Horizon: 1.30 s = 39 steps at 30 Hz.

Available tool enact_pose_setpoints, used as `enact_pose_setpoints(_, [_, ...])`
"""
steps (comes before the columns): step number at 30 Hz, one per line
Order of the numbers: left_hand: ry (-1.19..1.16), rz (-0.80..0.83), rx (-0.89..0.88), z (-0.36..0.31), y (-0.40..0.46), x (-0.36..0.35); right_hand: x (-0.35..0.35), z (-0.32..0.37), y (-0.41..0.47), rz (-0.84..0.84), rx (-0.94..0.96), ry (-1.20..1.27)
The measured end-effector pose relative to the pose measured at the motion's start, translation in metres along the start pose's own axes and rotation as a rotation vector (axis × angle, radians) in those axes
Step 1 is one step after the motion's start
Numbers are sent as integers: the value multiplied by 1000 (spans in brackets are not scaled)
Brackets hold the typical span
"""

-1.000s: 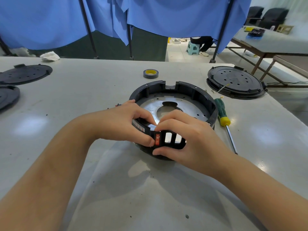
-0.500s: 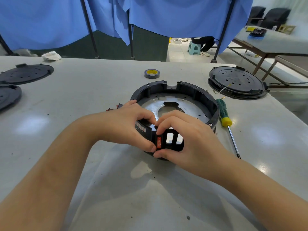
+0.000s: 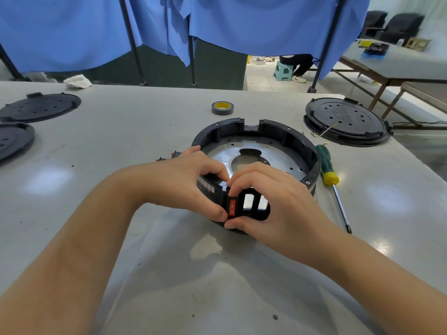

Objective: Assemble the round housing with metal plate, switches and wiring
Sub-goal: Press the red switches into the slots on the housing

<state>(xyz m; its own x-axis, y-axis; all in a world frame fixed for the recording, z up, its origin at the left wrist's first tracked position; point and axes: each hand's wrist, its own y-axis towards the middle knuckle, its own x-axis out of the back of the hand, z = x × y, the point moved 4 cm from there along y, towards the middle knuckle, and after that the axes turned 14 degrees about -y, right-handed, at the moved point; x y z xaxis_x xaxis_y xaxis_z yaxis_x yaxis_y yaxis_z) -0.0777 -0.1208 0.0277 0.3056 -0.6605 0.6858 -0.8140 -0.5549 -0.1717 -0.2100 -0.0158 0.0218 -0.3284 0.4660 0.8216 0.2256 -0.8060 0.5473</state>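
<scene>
Black plastic made up the round housing (image 3: 256, 151), which sat on the grey bench (image 3: 121, 146) in front of the person. A shiny metal plate (image 3: 273, 153) with a big hole in its middle lay flat inside it. On the near wall of the housing was a switch frame with three slots. A red switch (image 3: 232, 207) sat in the left slot, and the other two slots showed light through them.

The left hand (image 3: 191, 180) gripped the near rim of the housing, with its thumb pressed just beside the red switch and its fingers curled over the top edge. The right hand (image 3: 273, 201) held the switch frame too, with curled fingers on top and the thumb under the bottom edge.

A green and yellow screwdriver (image 3: 330, 175) lay on the bench just right of the housing. A roll of tape (image 3: 222, 108) sat behind the housing. A round black cover (image 3: 346, 119) lay far right, and two more black covers (image 3: 40, 107) lay far left. Blue curtains (image 3: 217, 22) hung behind the bench.
</scene>
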Motion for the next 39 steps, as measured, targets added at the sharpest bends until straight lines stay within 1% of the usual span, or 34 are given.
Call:
enact_pose_setpoints(12, [-9,5,2,1,1,0,3,0,0,13,-41,12])
enact_pose_setpoints(17, [-12,4,-9,1,2,0,3,-1,0,7,16,-92])
enact_pose_setpoints(27, [-10,-8,-16,2,1,0,2,1,-1,16,50,-52])
enact_pose_setpoints(35, [-10,16,-61,0,1,0,3,2,1,41,25,-15])
enact_pose_setpoints(39, [-16,8,-63,0,2,0,2,2,3,96,-53,40])
